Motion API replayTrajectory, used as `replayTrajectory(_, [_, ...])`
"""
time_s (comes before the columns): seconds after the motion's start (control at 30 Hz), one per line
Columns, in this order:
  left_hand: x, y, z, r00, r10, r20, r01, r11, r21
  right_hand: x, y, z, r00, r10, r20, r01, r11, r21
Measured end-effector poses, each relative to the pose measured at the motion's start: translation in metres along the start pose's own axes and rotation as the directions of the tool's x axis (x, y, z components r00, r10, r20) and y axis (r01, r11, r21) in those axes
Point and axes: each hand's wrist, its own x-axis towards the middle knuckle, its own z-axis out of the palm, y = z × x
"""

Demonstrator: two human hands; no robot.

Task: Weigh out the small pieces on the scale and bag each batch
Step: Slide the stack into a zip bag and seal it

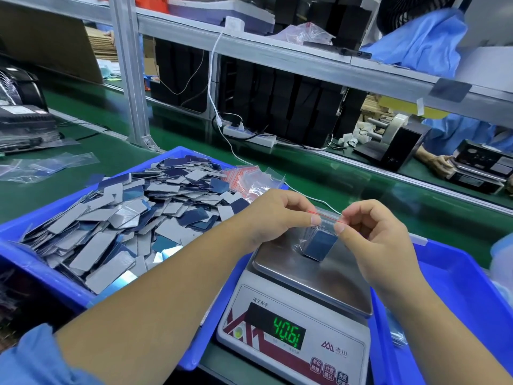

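A small clear zip bag [319, 240] with a red seal line stands on the steel pan of the scale [302, 309]; a stack of dark blue pieces fills it. My left hand [277, 215] pinches the left end of the bag's top edge. My right hand [372, 229] pinches the right end. The green display reads 40.61. On the left, a blue bin [36, 270] holds a heap of grey and blue flat pieces [133, 215].
Empty red-striped zip bags [249, 179] lie at the bin's far corner. Another blue bin [466, 301] sits on the right. A white cable [222, 140] and a power strip [249, 134] lie behind. Another person's hand [435, 161] works across the green belt. Shelf posts stand at the back.
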Motion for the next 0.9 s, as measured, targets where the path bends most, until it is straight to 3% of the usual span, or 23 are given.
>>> replayTrajectory(0.37, [-0.001,-0.001,0.007,0.995,0.092,0.042,-0.094,0.995,0.027,0.0,-0.001,0.0,0.999,-0.026,0.021,0.026,1.0,0.005])
replayTrajectory(0.9, [-0.002,-0.004,0.011,0.96,0.275,0.052,-0.28,0.935,0.219,-0.001,-0.004,0.001,0.996,-0.067,0.062,0.07,0.997,-0.038])
